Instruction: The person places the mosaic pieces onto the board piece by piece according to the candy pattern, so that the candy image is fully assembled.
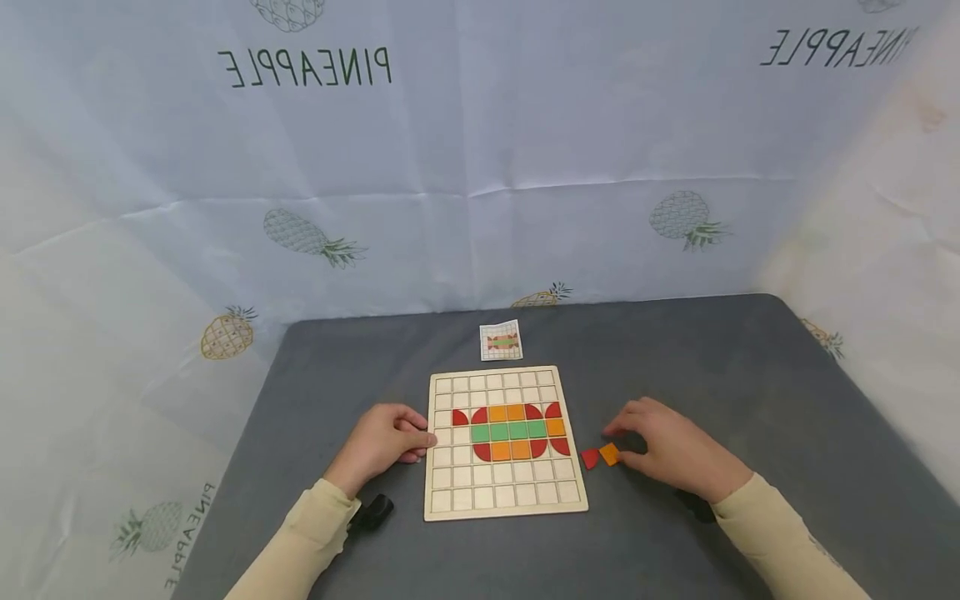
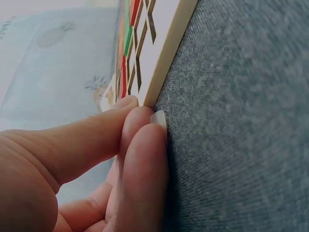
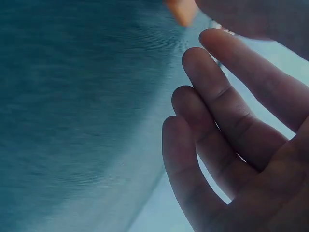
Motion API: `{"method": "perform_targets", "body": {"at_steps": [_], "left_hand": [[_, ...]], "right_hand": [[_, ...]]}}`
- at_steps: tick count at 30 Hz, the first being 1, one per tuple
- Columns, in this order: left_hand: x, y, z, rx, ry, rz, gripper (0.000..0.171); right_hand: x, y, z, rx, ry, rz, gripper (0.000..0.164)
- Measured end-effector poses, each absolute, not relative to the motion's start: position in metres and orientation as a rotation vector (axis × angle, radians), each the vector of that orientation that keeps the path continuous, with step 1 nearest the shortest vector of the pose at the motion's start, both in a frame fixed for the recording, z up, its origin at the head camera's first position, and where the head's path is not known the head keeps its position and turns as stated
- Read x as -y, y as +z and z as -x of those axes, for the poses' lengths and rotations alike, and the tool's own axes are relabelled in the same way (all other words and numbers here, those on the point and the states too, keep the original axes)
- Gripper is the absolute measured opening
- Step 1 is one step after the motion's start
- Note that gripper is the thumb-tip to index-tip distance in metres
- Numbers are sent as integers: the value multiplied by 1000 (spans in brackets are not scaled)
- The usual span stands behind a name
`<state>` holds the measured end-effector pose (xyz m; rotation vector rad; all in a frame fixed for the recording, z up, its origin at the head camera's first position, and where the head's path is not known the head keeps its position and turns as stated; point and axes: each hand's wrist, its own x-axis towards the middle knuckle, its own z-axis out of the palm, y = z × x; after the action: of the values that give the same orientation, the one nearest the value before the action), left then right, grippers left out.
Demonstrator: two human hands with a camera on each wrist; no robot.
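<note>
A light wooden grid board (image 1: pixel 504 497) lies on the table, with red curved pieces, orange squares and a row of green squares (image 1: pixel 498 432) set across its middle. At its left edge, my left hand (image 1: pixel 382 443) pinches the rim, thumb on top and fingers against the side, as the left wrist view shows. To the right of the board, a loose red curved piece (image 1: pixel 590 459) and a loose orange square tile (image 1: pixel 609 454) lie close together. My right hand (image 1: pixel 671 446) is beside them, thumb tip right at the orange tile, its other fingers extended and relaxed.
Behind the board lies a small printed card (image 1: pixel 501 341) showing a coloured pattern on a grid. A dark grey cloth covers the table (image 1: pixel 360 367). White curtains (image 1: pixel 465 150) with pineapple prints hang behind and at the sides.
</note>
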<state>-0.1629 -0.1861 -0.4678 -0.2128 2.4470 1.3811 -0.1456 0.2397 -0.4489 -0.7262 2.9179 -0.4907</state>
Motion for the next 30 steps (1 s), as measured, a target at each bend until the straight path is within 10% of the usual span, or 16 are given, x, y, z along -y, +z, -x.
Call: {"method": "perform_targets", "body": {"at_steps": [30], "left_hand": [[187, -469, 164, -2386, 1420, 233, 29]], "right_hand": [[-159, -438, 188, -2900, -619, 720, 18]]}}
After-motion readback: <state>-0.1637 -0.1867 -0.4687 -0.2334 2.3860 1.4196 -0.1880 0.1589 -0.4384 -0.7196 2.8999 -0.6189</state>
